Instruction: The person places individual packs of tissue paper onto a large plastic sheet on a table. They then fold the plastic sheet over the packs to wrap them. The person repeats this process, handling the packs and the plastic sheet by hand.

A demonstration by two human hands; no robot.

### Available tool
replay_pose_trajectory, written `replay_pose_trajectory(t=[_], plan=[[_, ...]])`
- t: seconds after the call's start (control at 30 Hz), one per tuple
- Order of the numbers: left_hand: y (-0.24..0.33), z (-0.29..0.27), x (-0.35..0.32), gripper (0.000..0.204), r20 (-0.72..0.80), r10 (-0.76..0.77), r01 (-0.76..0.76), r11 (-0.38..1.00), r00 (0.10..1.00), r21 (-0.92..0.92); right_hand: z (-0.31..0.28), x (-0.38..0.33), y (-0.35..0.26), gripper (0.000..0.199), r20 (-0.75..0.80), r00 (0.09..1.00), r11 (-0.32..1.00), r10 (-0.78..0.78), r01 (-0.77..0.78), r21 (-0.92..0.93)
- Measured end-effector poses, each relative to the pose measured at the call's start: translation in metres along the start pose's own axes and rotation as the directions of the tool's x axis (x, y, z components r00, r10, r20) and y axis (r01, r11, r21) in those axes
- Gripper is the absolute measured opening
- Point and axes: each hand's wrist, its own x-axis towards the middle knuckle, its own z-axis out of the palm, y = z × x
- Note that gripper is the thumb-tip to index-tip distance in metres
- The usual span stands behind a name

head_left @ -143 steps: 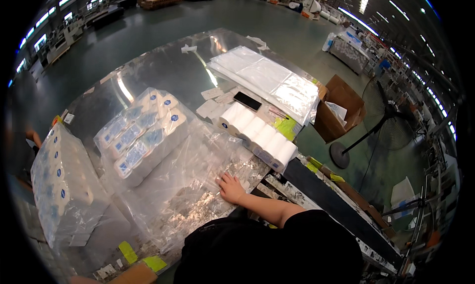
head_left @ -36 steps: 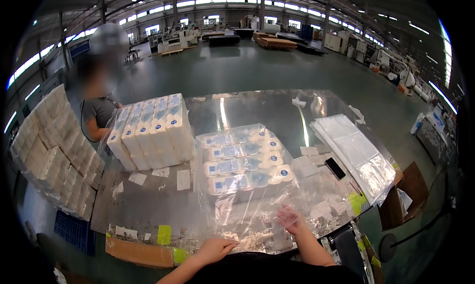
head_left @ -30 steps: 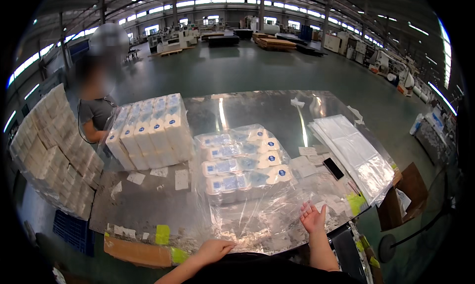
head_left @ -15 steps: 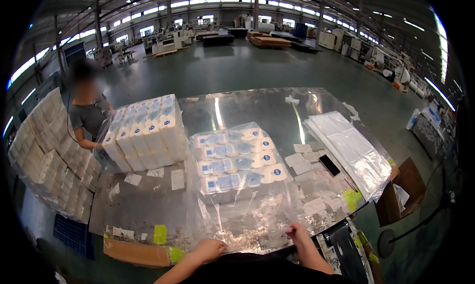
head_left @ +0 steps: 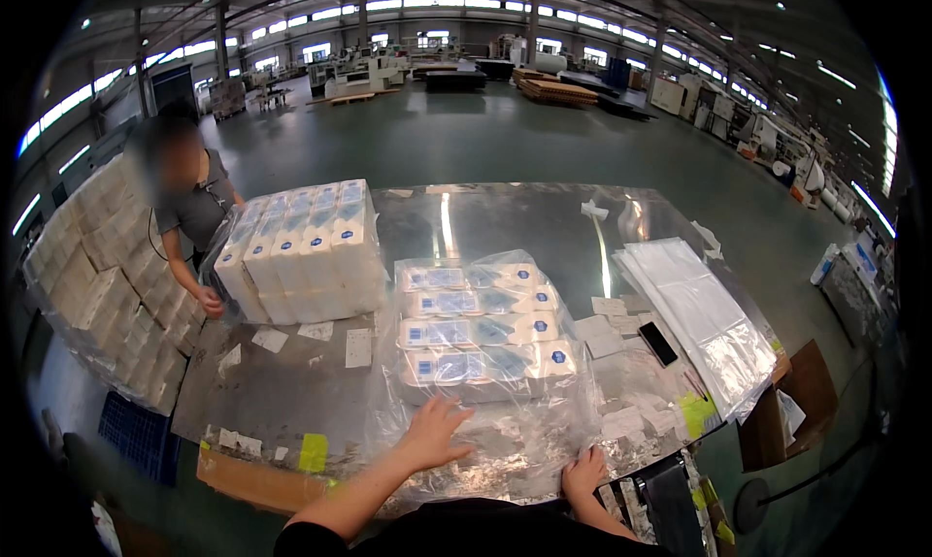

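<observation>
My left hand [head_left: 434, 431] lies flat and spread on the clear plastic bag [head_left: 505, 431] just before the bagged tissue packs [head_left: 482, 334], right hand [head_left: 583, 475] pinching its near edge—light, soft, slippery film, I judge, best gripped at that loose edge.

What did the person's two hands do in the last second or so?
The left hand slid forward from the table's near edge onto the clear plastic bag, fingers spread. The right hand drew back from further up the bag to its near edge. The wrapped rolls inside stayed put.
</observation>
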Motion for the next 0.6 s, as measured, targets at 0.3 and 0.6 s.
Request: replay_pose_trajectory(t=[0.3,0.6], plan=[[-0.067,-0.005,0.113,0.079,-0.254,-0.408,0.453,0.879,0.877,0.15,-0.001,0.003,-0.006,0.046,0.135,0.991,0.999,-0.009,0.016,-0.047],[-0.097,0.037,0.107,0.074,-0.045,-0.506,0.506,0.846,0.861,0.171,-0.009,0.0,-0.005,0.047,0.165,0.986,0.999,0.025,-0.017,-0.05]])
